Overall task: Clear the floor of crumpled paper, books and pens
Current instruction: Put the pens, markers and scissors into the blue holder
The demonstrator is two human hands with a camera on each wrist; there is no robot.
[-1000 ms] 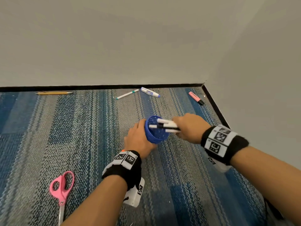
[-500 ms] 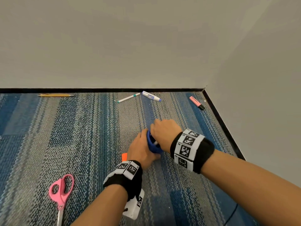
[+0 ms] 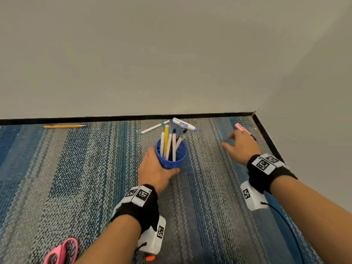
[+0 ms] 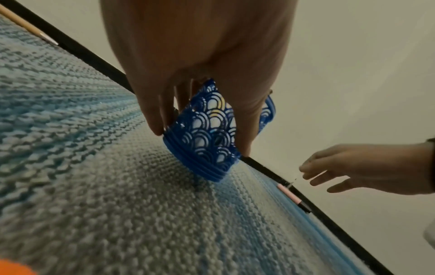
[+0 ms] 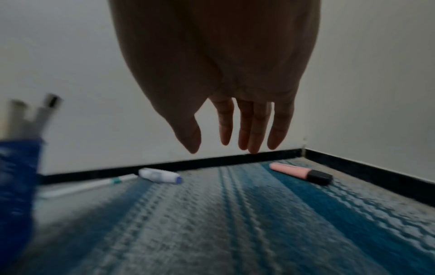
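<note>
Several pens and markers (image 3: 168,143) stand upright in the blue perforated plastic pen cup (image 3: 171,159), which sits with its base on the blue-and-grey striped carpet (image 3: 76,178), so collected items stay together in one container. Your left hand (image 3: 155,172) wraps its fingers and thumb around the cup wall; judge this as bracing, since a tall load of pens could tip a light cup. Your right hand (image 3: 242,145) is empty, fingers spread and relaxed, extended above the carpet toward the pink highlighter with a black cap (image 5: 301,172), which lies near the corner baseboard; contact is not made. Beyond the cup, a white pen with a teal band (image 3: 154,127) and a white-and-purple correction-tape dispenser (image 3: 183,124) lie just beside each other near the black baseboard (image 3: 114,118). A yellow pencil (image 3: 63,126) lies along the baseboard, well apart to the left. Pink-handled scissors (image 3: 62,252) lie at the near left edge. No crumpled paper or books are in view.
</note>
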